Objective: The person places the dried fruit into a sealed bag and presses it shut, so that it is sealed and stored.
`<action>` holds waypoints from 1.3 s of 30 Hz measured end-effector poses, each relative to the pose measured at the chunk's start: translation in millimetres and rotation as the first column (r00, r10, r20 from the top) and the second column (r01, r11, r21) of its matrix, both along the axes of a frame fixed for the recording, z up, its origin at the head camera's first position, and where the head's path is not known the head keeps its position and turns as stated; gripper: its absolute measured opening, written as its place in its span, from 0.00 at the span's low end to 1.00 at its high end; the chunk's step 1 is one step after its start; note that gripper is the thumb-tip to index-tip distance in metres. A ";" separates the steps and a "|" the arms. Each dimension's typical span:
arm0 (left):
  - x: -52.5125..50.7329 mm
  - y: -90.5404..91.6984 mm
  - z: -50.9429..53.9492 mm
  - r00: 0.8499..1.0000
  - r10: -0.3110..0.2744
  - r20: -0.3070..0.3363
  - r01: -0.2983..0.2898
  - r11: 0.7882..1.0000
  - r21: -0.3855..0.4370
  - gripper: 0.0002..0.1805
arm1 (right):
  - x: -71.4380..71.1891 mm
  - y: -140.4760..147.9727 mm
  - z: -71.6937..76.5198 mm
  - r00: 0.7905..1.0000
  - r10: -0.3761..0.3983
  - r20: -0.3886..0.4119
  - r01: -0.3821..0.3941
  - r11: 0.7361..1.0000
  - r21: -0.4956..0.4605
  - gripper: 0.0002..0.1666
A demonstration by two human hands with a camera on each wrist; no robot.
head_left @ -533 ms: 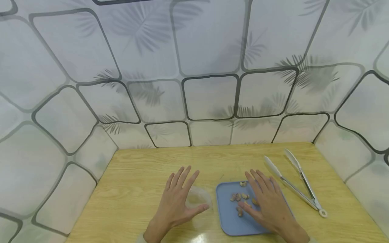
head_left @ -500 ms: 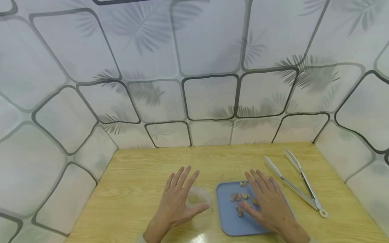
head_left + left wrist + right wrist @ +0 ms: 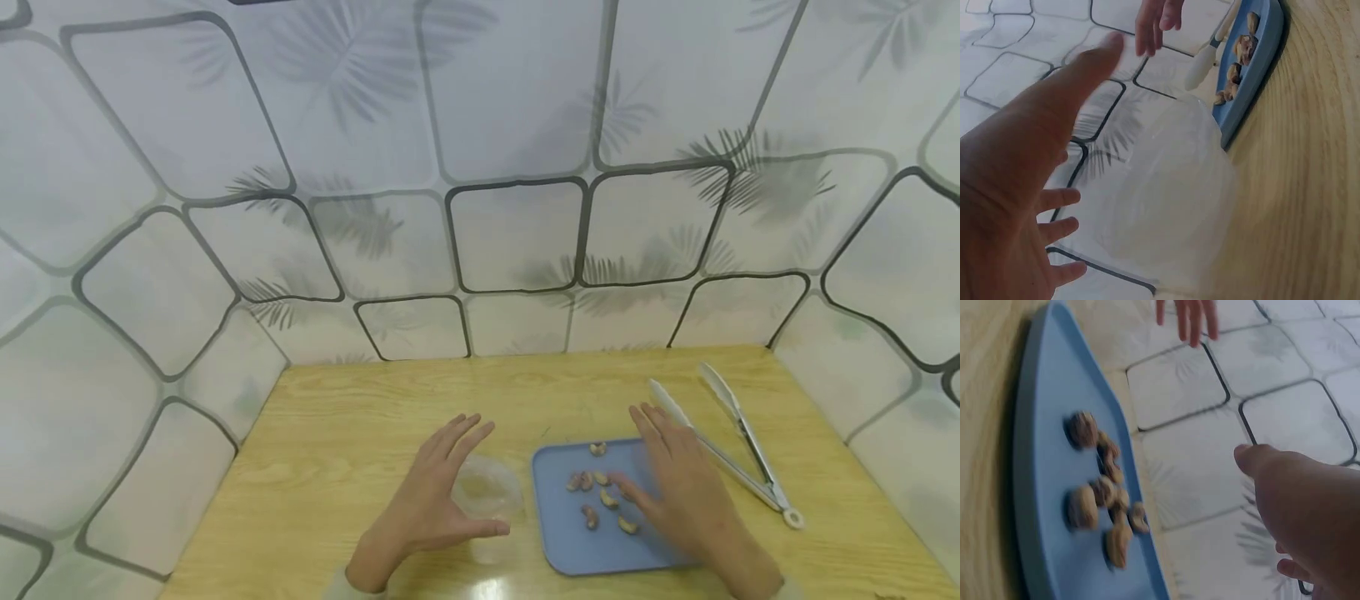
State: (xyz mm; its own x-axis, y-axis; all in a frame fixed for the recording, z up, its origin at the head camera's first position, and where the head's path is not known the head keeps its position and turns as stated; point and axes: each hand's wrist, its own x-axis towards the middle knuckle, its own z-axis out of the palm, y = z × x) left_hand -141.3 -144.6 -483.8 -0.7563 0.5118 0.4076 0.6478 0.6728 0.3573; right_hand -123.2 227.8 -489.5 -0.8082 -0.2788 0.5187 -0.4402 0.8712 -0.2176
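leaf-print walls (image 3: pixel 517 237) — yellowish wood-grain table (image 3: pixel 337 433)

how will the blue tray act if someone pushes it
The blue tray is probably stiff, as its edges look straight. Flat and low, it seems unlikely to tip. The loose, curved nut-like pieces on it may slide or rock if it jerks.

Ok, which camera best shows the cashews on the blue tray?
The right wrist view: the cashews appear largest there, spread on the blue tray with no hand over them. The head view shows them smaller, from above, near the right hand; the left wrist view has them small and bunched at upper right.
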 end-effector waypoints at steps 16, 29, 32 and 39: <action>-9.4 -9.6 -32.9 0.951 -0.136 0.277 0.080 0.976 0.202 0.61 | -11.2 78.1 -8.9 0.920 -0.293 0.262 0.318 0.946 -0.060 0.66; -15.8 -2.6 -60.5 0.981 -0.087 0.176 0.039 0.965 0.260 0.47 | -18.9 102.8 -23.9 0.871 -0.285 0.401 0.320 0.947 -0.021 0.69; -15.9 0.1 -64.9 0.979 -0.081 0.187 0.022 0.954 0.298 0.47 | -19.8 105.8 -25.5 0.853 -0.284 0.438 0.323 0.946 -0.017 0.70; -15.4 5.0 -73.1 0.969 -0.080 0.232 -0.010 0.931 0.365 0.46 | -22.5 110.5 -28.9 0.814 -0.328 0.479 0.365 0.931 0.018 0.70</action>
State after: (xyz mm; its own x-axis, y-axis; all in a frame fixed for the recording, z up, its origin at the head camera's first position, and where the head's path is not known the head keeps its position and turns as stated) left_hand -156.7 -139.6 -556.9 -0.8383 0.3922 0.3788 0.5335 0.4471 0.7179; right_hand -145.7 338.3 -518.4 -0.9941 0.0885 0.0626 0.0576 0.9207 -0.3859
